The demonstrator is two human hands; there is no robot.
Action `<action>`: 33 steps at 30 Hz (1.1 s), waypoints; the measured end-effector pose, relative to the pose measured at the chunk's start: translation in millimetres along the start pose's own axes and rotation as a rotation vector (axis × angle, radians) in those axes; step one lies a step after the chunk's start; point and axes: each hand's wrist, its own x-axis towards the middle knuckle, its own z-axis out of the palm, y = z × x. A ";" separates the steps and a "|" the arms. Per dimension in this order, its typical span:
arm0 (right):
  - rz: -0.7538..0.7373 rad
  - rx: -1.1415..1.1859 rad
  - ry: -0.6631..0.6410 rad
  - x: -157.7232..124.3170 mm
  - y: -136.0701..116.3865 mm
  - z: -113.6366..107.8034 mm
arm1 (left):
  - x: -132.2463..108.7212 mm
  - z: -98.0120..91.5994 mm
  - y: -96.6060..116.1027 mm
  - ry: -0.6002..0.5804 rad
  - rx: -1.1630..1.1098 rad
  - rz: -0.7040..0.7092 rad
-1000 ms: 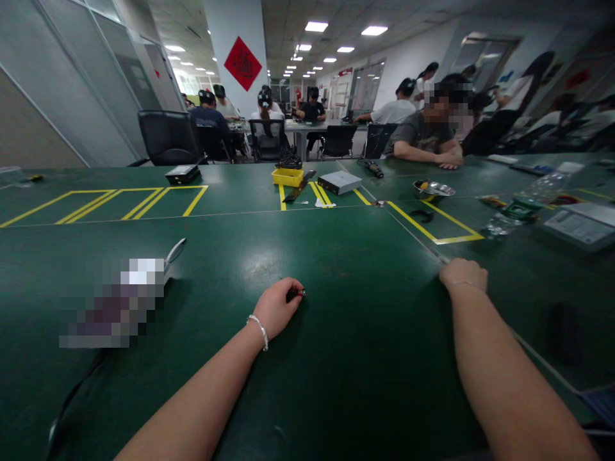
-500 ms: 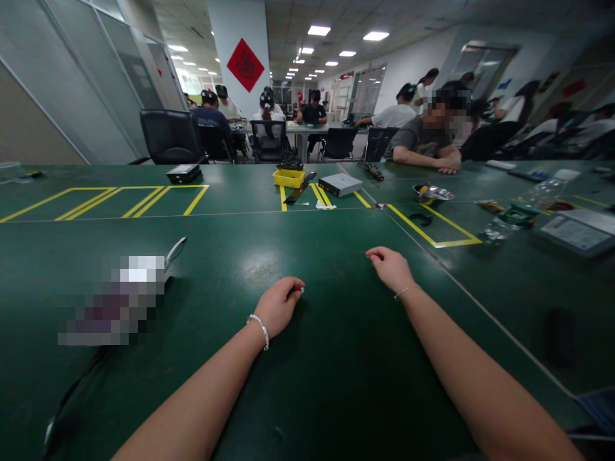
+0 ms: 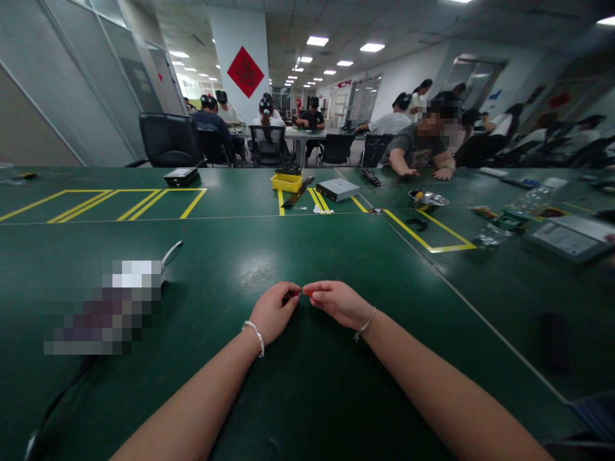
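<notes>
Just above the green table (image 3: pixel 206 397), my left hand (image 3: pixel 273 312) and my right hand (image 3: pixel 342 303) meet fingertip to fingertip, or nearly so. The right fingers pinch a small red piece (image 3: pixel 310 294), too small and too covered to name. A trace of red also shows between the thumb and forefinger of the left hand, which is closed; most of what it holds is hidden. Whether the red in both hands belongs to one thing or two, I cannot tell.
A blurred-out item (image 3: pixel 110 307) with a dark strap lies at the left. Farther back are a yellow bin (image 3: pixel 287 184), a grey box (image 3: pixel 337 189), a metal bowl (image 3: pixel 435 199) and a plastic bottle (image 3: pixel 512 221). A person (image 3: pixel 418 150) sits across the table.
My right hand has come left and nearer, from the far right up to my left hand, and red now shows at its fingertips. The left hand has barely shifted.
</notes>
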 end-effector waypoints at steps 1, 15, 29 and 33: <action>-0.004 -0.016 -0.013 0.3 1.6 -1.9 | 0.0 -0.1 -0.6 0.014 -0.003 -0.001; -0.227 -0.199 0.053 4.2 13.0 -3.9 | -0.6 -1.5 1.3 0.063 -0.028 -0.024; -0.256 -0.215 0.109 1.5 9.9 3.7 | -2.8 -0.8 7.8 0.059 -0.042 0.024; -0.278 -0.251 0.155 2.5 14.2 4.1 | -3.1 -0.5 8.9 0.096 -0.014 0.026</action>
